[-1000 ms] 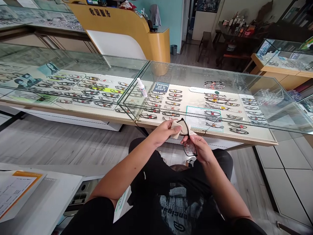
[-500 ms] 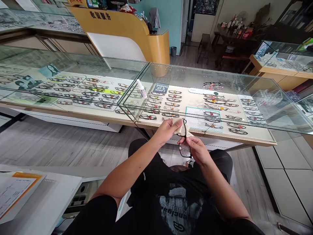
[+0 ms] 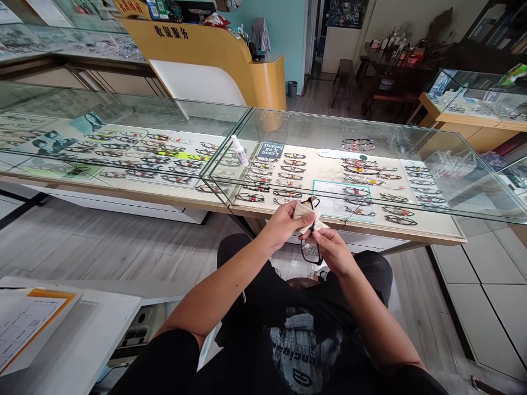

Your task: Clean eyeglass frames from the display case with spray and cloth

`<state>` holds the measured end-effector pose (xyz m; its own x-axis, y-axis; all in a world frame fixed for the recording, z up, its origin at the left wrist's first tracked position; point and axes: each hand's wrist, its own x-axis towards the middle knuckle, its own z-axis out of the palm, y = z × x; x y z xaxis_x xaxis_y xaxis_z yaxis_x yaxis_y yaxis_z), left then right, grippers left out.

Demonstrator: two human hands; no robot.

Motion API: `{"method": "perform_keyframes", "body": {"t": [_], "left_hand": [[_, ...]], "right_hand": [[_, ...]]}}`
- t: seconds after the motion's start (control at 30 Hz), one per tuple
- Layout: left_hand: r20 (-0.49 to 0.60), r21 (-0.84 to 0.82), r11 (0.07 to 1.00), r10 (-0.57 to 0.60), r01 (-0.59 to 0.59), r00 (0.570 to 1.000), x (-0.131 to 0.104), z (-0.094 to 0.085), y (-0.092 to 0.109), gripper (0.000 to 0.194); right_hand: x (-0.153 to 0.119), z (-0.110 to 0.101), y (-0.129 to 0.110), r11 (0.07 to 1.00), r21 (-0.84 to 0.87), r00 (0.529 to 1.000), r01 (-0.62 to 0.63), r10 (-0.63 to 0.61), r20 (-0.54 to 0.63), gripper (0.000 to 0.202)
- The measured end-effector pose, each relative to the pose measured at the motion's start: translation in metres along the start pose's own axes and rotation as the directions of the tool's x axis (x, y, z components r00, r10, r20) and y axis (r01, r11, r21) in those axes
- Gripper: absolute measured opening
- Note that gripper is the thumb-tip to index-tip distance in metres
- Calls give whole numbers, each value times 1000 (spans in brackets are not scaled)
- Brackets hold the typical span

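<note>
Dark-framed eyeglasses [image 3: 311, 251] are held between my two hands, above my lap and close to the front edge of the glass display case. My left hand [image 3: 285, 224] pinches a cream cloth [image 3: 303, 215] around the upper lens, which the cloth mostly covers. The fingers of my right hand [image 3: 331, 249] grip the middle of the frame from the right, with the lower lens hanging free. A small white bottle [image 3: 239, 150] stands on the glass top, beyond my left hand.
The glass display case [image 3: 288, 118] holds rows of eyeglasses. At lower left a white desk [image 3: 61, 356] bears papers with an orange edge [image 3: 37, 323]. Behind the case stands a yellow counter [image 3: 267, 82]. White cabinets [image 3: 477, 307] line the right.
My left thumb and the cloth have shifted on the upper lens, and the thumb sits slightly lower. The top of the frame shows more. The view has tilted slightly.
</note>
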<state>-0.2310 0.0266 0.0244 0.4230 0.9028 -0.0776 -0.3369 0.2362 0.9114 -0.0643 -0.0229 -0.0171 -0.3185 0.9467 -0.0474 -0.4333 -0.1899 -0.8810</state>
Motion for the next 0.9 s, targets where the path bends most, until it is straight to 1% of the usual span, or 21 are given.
{"method": "perform_keyframes", "body": {"t": [0.07,0.17,0.3,0.37,0.43,0.47,0.57,0.7,0.83,0.9], "left_hand": [[-4,9,1000,30,-30,1000,2,0,-1,49],[31,21,999,39,-40,999,4,-5,2,54],[32,-59,997,-57,59,998,2,-9,9,46],[84,-90,991,-88,96,993,-1,-7,10,48],[121,-92,991,-85,97,989,-2,-3,9,51],[115,-91,992,-77,87,990,-3,-1,8,52],[50,-93,994,-59,64,997,-2,3,4,52],[10,-78,996,-51,51,999,0,1,2,47],[14,-48,999,-11,11,1000,2,-8,1,50],[-11,-49,999,-15,15,1000,2,-13,0,50]], "right_hand": [[-2,0,1,999,-35,1000,5,-5,1,29],[-4,-1,-5,999,-45,1000,1,-2,-23,33],[-5,-5,-14,999,-38,998,-7,5,-69,35],[-4,-6,-15,1000,-19,998,-19,18,-63,34],[-2,-6,-13,1000,5,999,-18,18,-38,33],[-1,-5,-11,1000,11,1000,-12,12,-25,33],[-1,-2,-7,1000,-1,1000,-13,13,3,34],[-2,-1,-4,997,-71,999,-39,41,27,33],[-1,-4,-6,994,-101,999,-32,29,-28,36],[-1,-6,-7,995,-97,998,-38,32,-59,36]]}}
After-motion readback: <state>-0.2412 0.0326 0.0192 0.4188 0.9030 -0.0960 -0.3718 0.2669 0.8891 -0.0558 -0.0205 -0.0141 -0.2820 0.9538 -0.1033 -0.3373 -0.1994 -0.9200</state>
